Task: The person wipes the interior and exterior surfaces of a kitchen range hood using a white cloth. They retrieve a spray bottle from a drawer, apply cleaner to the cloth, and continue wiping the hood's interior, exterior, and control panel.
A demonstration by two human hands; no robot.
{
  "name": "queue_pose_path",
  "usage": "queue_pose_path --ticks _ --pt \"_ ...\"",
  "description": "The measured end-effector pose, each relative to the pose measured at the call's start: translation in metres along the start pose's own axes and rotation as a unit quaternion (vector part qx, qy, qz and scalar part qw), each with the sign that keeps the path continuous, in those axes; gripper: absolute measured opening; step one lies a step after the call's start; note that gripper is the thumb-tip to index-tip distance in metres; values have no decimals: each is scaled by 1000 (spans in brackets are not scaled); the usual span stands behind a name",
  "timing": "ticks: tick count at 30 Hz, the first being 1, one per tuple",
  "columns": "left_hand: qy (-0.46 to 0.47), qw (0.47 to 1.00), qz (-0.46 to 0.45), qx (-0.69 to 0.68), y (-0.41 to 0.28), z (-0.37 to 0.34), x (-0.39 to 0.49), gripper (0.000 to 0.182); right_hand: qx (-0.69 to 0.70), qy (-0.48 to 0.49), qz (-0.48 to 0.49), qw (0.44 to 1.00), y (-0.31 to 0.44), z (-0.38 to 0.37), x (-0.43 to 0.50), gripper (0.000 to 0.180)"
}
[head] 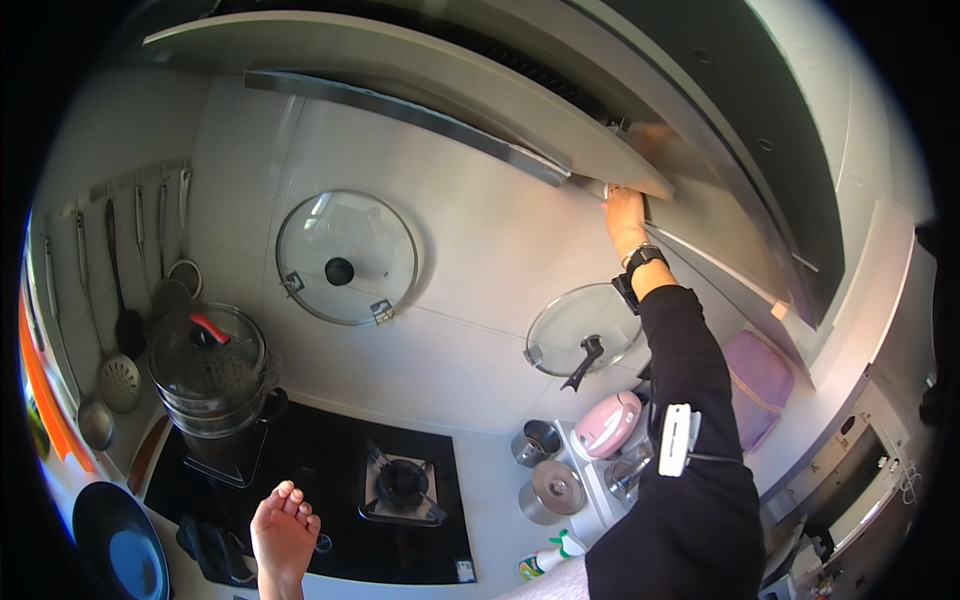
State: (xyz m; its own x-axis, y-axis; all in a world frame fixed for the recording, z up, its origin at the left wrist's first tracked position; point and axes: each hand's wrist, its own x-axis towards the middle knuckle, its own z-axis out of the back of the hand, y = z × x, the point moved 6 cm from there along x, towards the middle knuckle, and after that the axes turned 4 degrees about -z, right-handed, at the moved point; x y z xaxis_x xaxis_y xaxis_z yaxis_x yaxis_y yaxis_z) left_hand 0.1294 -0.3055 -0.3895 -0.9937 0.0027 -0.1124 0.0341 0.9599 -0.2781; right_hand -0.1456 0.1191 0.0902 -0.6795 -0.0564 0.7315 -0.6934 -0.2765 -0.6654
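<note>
My right hand (624, 212) is raised to the underside of the range hood (420, 67), at the right end of its tilted panel. A bit of something white shows at its fingertips; what it is cannot be told. My left hand (286, 521) is held palm up with its fingers loosely curled, empty, above the front of the black glass gas hob (330, 559). Below the hood, a glass lid (345, 232) hangs on the wall, and a smaller glass lid (559, 330) hangs nearer my right arm.
A steamer pot (214, 397) with a glass lid stands on the hob's left. Ladles and a skimmer (120, 382) hang at the left, above a dark frying pan (112, 525). Right of the hob are a lidded metal pot (551, 495), a spray bottle (551, 556) and a pink appliance (609, 425).
</note>
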Motion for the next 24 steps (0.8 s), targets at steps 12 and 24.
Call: queue_pose_path --ticks 12,24 --pt "85 994 66 0 15 -22 -22 17 28 -204 -73 976 -160 100 -190 57" --pt "113 988 101 12 17 -34 -27 18 -90 -157 -56 982 -188 101 -255 66"
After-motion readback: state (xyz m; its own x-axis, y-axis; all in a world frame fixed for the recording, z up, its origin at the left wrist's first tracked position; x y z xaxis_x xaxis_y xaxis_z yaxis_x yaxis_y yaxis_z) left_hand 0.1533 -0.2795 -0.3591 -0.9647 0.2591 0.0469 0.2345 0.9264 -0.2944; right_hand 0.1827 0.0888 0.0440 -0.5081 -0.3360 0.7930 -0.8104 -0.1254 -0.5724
